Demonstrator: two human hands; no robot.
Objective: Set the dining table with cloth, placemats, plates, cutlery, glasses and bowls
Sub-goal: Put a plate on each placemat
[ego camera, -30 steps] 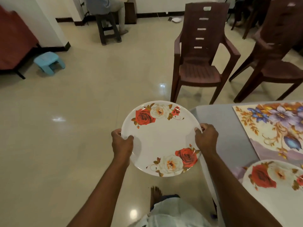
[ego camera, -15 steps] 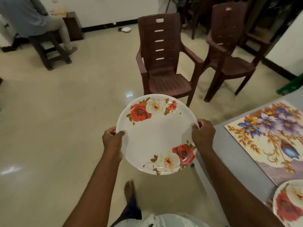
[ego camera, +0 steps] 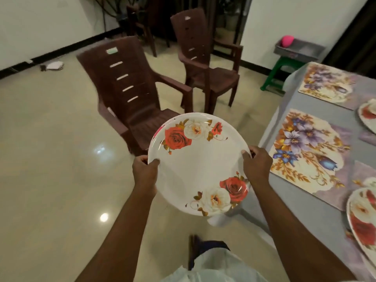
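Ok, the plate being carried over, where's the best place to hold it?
By the rim at opposite sides, as the left hand and right hand do now. The plate is wide, flat and shallow, so two side grips keep it level.

Open floor (ego camera: 50, 159) leftward; brown chair (ego camera: 130, 94) ahead, table (ego camera: 305, 210) close right.

Two brown plastic armchairs (ego camera: 130, 94) on tiled floor (ego camera: 50, 149); green stool (ego camera: 282, 72), grey tray (ego camera: 297, 50)
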